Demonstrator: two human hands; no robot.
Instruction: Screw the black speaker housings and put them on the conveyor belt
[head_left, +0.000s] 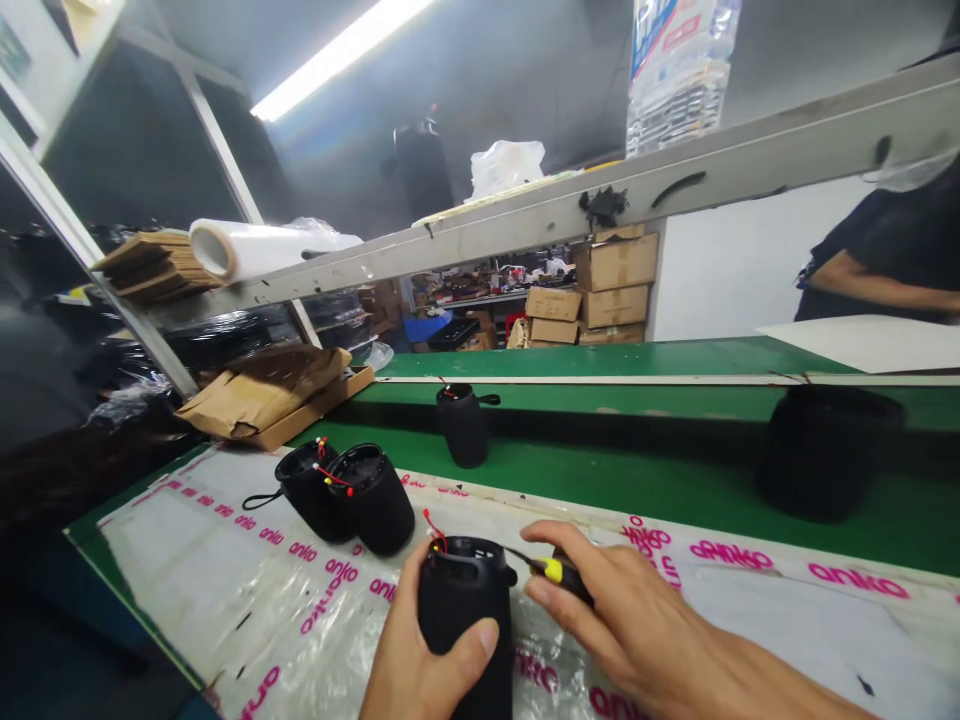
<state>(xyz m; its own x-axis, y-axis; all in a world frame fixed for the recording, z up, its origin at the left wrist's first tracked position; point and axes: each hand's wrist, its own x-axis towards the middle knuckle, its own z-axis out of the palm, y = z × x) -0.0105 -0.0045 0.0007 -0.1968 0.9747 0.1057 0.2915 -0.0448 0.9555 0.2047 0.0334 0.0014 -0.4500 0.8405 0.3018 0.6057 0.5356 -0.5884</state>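
A black cylindrical housing [469, 600] stands upright near the front edge of the view, with red wires at its open top. My left hand [435, 650] is wrapped round its lower left side, the thumb across the front. To the right, my right hand [630, 610] holds a black and yellow tool [559, 573], whose thin dark tip points left at the housing's rim. Whether the tip touches the rim is hard to tell. Two similar housings [377, 500] [311, 490] lean together at the left, red wires showing at their tops.
Another housing [463, 425] stands on the green belt [585, 460], and a blurred one [825, 455] is at the right. A cardboard tray [311, 408] lies at the back left. A metal shelf beam [525, 212] crosses above. A person's arm [877, 285] shows at far right.
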